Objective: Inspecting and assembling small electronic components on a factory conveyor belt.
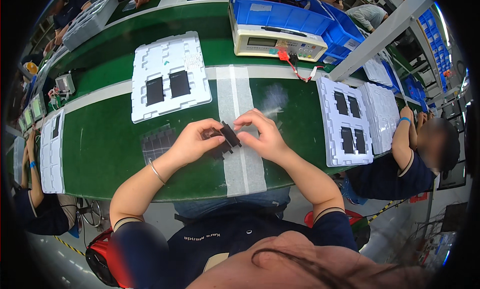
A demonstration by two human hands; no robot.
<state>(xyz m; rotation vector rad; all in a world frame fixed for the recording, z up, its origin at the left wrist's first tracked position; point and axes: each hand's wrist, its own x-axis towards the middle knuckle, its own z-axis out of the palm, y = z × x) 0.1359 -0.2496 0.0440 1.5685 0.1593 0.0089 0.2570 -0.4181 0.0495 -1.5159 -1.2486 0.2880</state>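
Note:
Over the middle of the green table, my left hand [199, 138] grips a small flat black rectangular piece [230, 135] between thumb and fingers, holding it tilted. My right hand [265, 138] is just right of the piece, thumb and forefinger apart near its edge; whether a fingertip touches it I cannot tell. Beneath the hands lies a dark film with a notched edge [220, 151], partly hidden by my left hand. Beside my left wrist is a dark see-through sheet with pale lines [158, 145]. A pale strip [245, 175] runs along the table under the piece.
A white moulded tray [167, 56] ahead holds two black rectangles. Another white tray [346, 159] at right holds several. Farther back stand a cream meter [280, 43] with red leads and blue bins [280, 11]. A grey post [372, 41] rises at right. Co-workers sit on both sides.

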